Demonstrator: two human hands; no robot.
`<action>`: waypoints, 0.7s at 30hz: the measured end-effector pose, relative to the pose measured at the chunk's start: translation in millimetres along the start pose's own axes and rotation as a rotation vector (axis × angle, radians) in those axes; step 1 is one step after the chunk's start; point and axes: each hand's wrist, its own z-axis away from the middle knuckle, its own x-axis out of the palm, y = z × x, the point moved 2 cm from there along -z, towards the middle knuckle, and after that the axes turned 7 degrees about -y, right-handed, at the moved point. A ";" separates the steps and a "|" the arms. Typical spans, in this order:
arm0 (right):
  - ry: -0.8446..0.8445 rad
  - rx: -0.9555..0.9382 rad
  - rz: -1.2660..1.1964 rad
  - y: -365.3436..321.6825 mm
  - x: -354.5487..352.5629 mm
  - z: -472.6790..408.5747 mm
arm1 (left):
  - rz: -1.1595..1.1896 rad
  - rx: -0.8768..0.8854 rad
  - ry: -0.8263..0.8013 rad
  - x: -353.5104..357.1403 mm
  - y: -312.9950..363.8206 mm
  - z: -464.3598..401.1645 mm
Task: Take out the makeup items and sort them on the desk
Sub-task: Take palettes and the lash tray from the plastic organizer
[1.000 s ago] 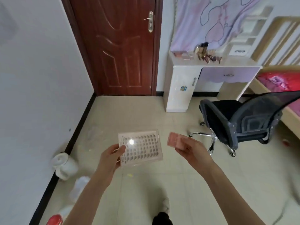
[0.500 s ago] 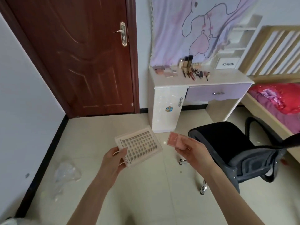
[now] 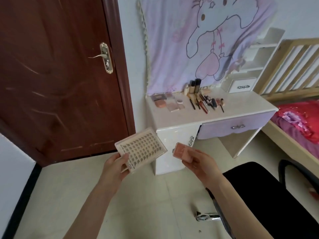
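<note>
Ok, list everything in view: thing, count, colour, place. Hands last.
lash case: one, clear with dark rows, in left hand
compact: one, pink, in right hand
desk: one, white with lilac drawer, against the wall
palettes and compacts: several, pink and beige, desk's left part
pencils and tubes: a row, dark and gold, desk's middle
bottles: a few, beige with dark caps, desk's back
door: one, red-brown, left
wall cloth: one, lilac, above desk
chair: one, black, lower right
bed: one, red cover, right
left hand: grips lash case
right hand: holds compact
</note>
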 end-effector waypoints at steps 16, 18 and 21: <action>0.071 0.072 0.050 -134.4 -75.2 -289.9 | -0.137 -0.125 0.067 150.0 16.0 -294.1; 0.074 0.109 0.071 -147.9 -86.9 -319.6 | -0.257 -0.107 0.108 165.0 16.8 -323.8; 0.084 0.141 0.074 -160.4 -100.4 -360.7 | -0.382 -0.122 0.148 176.8 18.0 -363.8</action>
